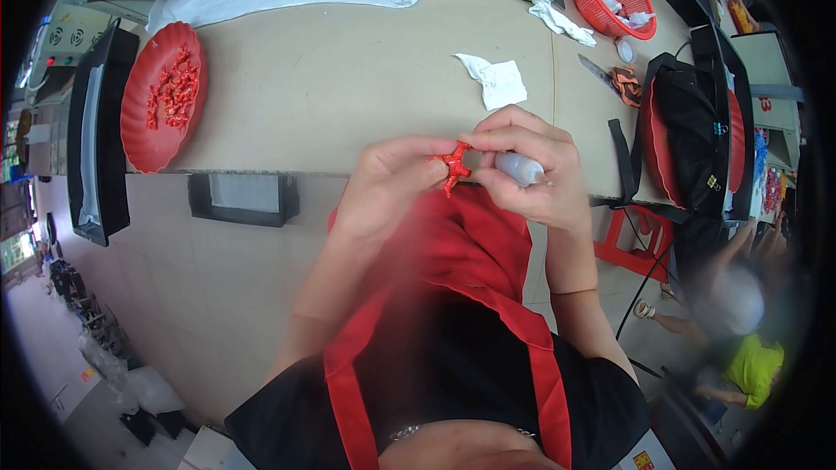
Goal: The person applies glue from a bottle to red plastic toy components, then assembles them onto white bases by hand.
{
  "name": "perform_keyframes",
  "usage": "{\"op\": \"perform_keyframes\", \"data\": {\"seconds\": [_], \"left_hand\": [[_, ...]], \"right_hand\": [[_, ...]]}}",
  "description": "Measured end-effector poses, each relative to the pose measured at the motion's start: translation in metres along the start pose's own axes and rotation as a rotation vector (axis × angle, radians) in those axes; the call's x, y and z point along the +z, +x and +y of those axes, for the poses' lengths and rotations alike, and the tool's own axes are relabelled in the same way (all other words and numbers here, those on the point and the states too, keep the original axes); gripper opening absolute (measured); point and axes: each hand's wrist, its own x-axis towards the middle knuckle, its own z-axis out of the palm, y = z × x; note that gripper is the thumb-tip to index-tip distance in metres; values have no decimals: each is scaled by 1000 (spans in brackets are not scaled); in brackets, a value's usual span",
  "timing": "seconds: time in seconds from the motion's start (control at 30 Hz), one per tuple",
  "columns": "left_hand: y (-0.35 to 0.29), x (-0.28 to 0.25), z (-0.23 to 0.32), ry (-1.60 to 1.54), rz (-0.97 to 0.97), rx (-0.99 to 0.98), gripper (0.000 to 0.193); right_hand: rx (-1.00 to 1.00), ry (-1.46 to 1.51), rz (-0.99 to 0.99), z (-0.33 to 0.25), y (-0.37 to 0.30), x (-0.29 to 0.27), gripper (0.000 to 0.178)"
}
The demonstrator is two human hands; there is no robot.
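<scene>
A small glossy red figure (452,167) with several short limbs is pinched between the thumb and fingers of my left hand (374,187), just past the near edge of the table. My right hand (553,178) has a small translucent white bottle (520,169) tucked in its fingers. Between the two hands, a small grey-brown piece (472,160) lies against the red figure at my right fingertips; its kind is unclear. Further left, a scalloped red tray (139,144) carries many similar red figures (177,91).
A crumpled white cloth (501,83) lies beyond my hands. At the right are a red basket (592,13), a blade (596,70), a patterned orange-black cloth (625,85) and a black bag (688,109). A red stool (614,251) stands below; another person (751,370) is at the lower right.
</scene>
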Motion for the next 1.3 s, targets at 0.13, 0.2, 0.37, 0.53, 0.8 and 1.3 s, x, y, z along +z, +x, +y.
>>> {"op": "perform_keyframes", "data": {"seconds": [0.13, 0.2, 0.37, 0.53, 0.8, 1.3], "left_hand": [[0, -6, 1, -51, 6, 11, 20], [1, -8, 0, -50, -6, 22, 21], [6, 16, 0, 62, 40, -40, 22], [-17, 14, 4, 145, 150, 45, 33], [-1, 13, -6, 25, 86, 49, 18], [5, 6, -10, 114, 9, 20, 27]], "right_hand": [[-24, -61, -48, 0, 4, 3, 38], [-29, -78, -44, 0, 4, 4, 37], [-87, -219, 26, -12, -8, -12, 34], [-146, -91, -44, -1, -3, 2, 27], [-124, -166, 59, -6, -18, -7, 29], [-150, -62, 75, 8, -21, -12, 27]]}}
